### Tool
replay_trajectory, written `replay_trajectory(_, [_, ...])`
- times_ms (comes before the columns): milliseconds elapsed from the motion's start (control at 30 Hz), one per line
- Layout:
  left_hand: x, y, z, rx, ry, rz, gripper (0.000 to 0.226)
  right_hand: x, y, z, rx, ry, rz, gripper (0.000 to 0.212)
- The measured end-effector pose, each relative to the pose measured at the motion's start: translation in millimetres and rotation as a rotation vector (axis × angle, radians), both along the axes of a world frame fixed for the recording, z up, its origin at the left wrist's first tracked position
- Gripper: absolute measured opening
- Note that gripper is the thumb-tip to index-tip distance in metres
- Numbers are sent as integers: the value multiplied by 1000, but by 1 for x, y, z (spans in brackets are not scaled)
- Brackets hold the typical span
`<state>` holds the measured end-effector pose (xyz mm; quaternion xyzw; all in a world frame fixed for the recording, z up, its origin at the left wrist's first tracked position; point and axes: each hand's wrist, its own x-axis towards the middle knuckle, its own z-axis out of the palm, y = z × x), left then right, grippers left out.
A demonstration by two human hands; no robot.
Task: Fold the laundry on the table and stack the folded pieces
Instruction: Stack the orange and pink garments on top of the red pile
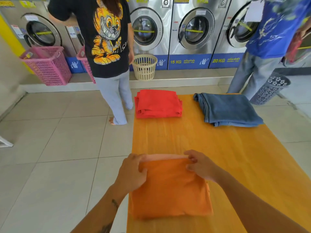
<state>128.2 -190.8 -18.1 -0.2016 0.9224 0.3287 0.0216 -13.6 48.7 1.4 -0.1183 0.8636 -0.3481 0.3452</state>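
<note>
- Folded orange cloth point(170, 189) lying flat at the near end of the yellow wooden counter point(218, 148), its left edge at the counter's left edge.
- Left hand point(133, 170) on the cloth's far left corner, grip closed on the cloth, fingers curled over the top layer and thumb tucked at the edge.
- Right hand point(200, 163) on the far right corner, grip pinched shut on the cloth's far edge, where a paler pink underside shows as a strip between the two hands.
- Folded red stack point(158, 103) at the counter's far left corner, overhanging the edge slightly.
- Folded blue jeans point(227, 109) at the far right corner, well apart from the red stack and from the orange cloth.
- Beyond the counter: a row of steel washing machines point(193, 31), two pink baskets point(48, 64), a cream basket point(144, 67) on the ledge.
- Two people standing by the machines, one in a black tiger-print shirt point(106, 36), one in a blue shirt point(276, 27).
</note>
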Motion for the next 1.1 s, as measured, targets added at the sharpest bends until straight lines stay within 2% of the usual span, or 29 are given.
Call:
replay_trajectory(133, [6,8,5,-134,16,20,40,16,-2,2,-16,110,-50,57])
replay_trajectory(267, [8,15,8,-66,-86,40,44,26,-2,6,-93,136,-123,65])
replay_trajectory(433, [7,17,16,6,-106,42,41,36,6,2,-156,80,-146,65])
replay_trajectory(700, [13,18,18,136,34,5,35,53,20,-4,-121,143,-88,71])
replay_trajectory(800, [13,22,26,208,120,4,30,53,19,-3,-141,146,-170,73])
replay_trajectory(933, [14,23,37,416,302,122,33,46,22,1,-257,163,-342,75])
replay_trajectory(1000, [16,23,37,510,244,139,36,46,26,-1,-260,130,-382,71])
replay_trajectory(1100, [23,24,28,483,-31,12,52,54,29,-9,-203,81,-353,68])
